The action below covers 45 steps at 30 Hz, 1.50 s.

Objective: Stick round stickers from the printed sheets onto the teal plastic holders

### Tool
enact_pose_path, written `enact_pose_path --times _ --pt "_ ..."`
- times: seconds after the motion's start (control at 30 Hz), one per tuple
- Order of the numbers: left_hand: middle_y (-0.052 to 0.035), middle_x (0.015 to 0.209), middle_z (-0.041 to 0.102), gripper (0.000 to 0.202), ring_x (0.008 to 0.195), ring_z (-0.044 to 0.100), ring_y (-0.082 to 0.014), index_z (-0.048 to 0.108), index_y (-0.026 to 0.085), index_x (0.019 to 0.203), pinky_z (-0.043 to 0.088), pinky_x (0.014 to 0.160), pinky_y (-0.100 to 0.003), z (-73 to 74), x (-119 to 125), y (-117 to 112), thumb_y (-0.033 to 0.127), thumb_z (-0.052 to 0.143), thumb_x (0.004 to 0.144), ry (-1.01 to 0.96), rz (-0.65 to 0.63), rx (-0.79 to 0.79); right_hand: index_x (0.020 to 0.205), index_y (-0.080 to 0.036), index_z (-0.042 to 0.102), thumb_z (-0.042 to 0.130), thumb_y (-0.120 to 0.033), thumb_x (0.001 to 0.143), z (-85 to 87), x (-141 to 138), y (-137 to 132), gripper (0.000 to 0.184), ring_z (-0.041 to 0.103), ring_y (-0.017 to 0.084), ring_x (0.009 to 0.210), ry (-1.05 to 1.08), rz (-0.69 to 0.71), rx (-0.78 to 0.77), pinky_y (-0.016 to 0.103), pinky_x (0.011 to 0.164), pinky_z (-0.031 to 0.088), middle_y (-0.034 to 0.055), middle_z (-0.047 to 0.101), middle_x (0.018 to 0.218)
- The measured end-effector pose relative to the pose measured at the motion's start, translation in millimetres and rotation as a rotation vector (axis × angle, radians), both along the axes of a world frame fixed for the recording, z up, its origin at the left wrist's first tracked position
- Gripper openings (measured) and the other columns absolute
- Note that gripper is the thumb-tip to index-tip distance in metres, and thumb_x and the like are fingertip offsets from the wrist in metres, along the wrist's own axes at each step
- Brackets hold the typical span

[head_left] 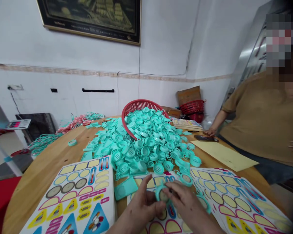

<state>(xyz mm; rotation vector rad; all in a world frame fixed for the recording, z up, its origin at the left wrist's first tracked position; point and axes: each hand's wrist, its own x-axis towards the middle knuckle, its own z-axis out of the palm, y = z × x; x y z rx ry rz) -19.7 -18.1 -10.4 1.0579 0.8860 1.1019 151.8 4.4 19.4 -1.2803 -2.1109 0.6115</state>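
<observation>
Between my two hands is a small round teal plastic case with a brownish disc on its face. My left hand grips its left edge between thumb and fingers, the index finger raised. My right hand has its fingertips pressed on the disc side. Under both hands lies a sticker sheet, partly covered. Beside my right hand rest similar teal cases with discs, one above it and one to its right. A flat teal rectangular piece lies left of my hands.
A tipped red basket spills a large heap of teal cases across the wooden table. Sticker sheets stack at left and right. A person stands at right, near a phone and yellow sheet.
</observation>
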Motion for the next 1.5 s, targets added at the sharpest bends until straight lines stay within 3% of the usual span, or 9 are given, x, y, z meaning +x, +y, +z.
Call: enact_pose_path --times 0.1,0.23,0.4,0.7,0.9,1.1,1.23,1.33,1.5 --pt "-0.0112 0.098 0.066 0.083 0.075 0.062 -0.0163 0.035 0.017 0.127 0.045 0.062 -0.027 9.8 -6.3 1.4 0.047 0.076 0.061 -0.043 0.152 0.038 0.089 -0.022 0.065 0.041 -0.042 0.089 2.2 39.7 15.5 0.031 0.061 0.022 0.085 -0.103 -0.070 -0.017 0.033 0.075 0.046 0.0062 0.064 0.088" --pt "-0.0108 0.089 0.068 0.061 0.075 0.063 -0.0183 0.049 0.015 0.108 0.046 0.062 -0.028 25.2 -19.3 6.8 0.051 0.071 0.063 -0.027 0.487 0.017 0.092 -0.025 0.067 0.047 -0.044 0.083 3.9 79.2 36.2 0.029 0.063 0.025 0.084 -0.275 -0.210 -0.036 0.034 0.071 0.047 0.0073 0.067 0.090" --pt "-0.0071 0.083 0.068 0.052 0.068 0.064 -0.0152 0.052 0.015 0.101 0.045 0.058 -0.025 34.7 -29.2 9.4 0.046 0.071 0.064 -0.099 0.670 0.028 0.099 -0.026 0.064 0.042 -0.042 0.085 6.6 40.6 51.0 0.031 0.062 0.022 0.087 -0.293 -0.189 0.024 0.030 0.069 0.045 0.0062 0.063 0.099" --pt "-0.0052 0.075 0.068 0.044 0.063 0.062 -0.0134 0.055 0.014 0.092 0.045 0.053 -0.023 32.3 -29.1 10.5 0.043 0.072 0.063 -0.119 0.622 0.004 0.059 -0.020 0.056 0.056 -0.020 0.073 -8.2 -29.6 86.3 0.014 0.051 0.017 0.067 -0.189 -0.158 0.001 0.026 0.059 0.033 0.0016 0.051 0.071" --pt "-0.0130 0.097 0.068 0.057 0.082 0.066 -0.0205 0.056 0.013 0.104 0.053 0.069 -0.032 33.0 -16.7 5.7 0.045 0.076 0.061 -0.226 0.493 -0.142 0.086 -0.021 0.056 0.041 -0.052 0.087 23.1 -22.5 40.2 0.034 0.037 0.011 0.053 0.126 -0.041 -0.245 0.022 0.049 0.030 -0.0051 0.040 0.061" --pt "-0.0085 0.091 0.068 0.036 0.083 0.064 -0.0173 0.061 0.013 0.090 0.049 0.079 -0.032 42.6 -14.9 -3.4 0.040 0.073 0.068 -0.309 0.230 -0.103 0.072 -0.020 0.052 0.063 -0.054 0.075 25.1 -35.3 0.1 0.035 0.024 0.007 0.048 0.589 0.137 -0.665 0.021 0.045 0.021 -0.0089 0.028 0.055" --pt "-0.0056 0.085 0.067 0.033 0.080 0.064 -0.0171 0.058 0.016 0.084 0.050 0.080 -0.034 45.2 -26.6 1.9 0.040 0.073 0.067 -0.278 0.395 -0.041 0.101 -0.023 0.060 0.054 -0.056 0.080 16.7 -35.1 -5.3 0.039 0.056 0.017 0.077 0.402 0.027 -0.495 0.027 0.065 0.045 0.0023 0.059 0.080" --pt "-0.0028 0.083 0.064 0.030 0.080 0.064 -0.0167 0.053 0.018 0.085 0.051 0.079 -0.035 45.0 -35.5 6.5 0.041 0.066 0.072 -0.249 0.507 -0.046 0.095 -0.024 0.063 0.040 -0.049 0.089 8.0 -40.1 -8.8 0.034 0.058 0.022 0.096 0.175 0.107 -0.345 0.035 0.082 0.046 0.0071 0.062 0.097" --pt "0.0007 0.070 0.056 0.021 0.064 0.060 -0.0151 0.050 0.018 0.083 0.053 0.063 -0.033 36.9 -34.2 7.7 0.028 0.064 0.071 -0.094 0.515 -0.162 0.084 -0.020 0.060 0.038 -0.023 0.089 -14.8 -53.8 -7.7 0.022 0.057 0.020 0.083 -0.125 0.268 -0.059 0.034 0.074 0.045 0.0063 0.058 0.087"
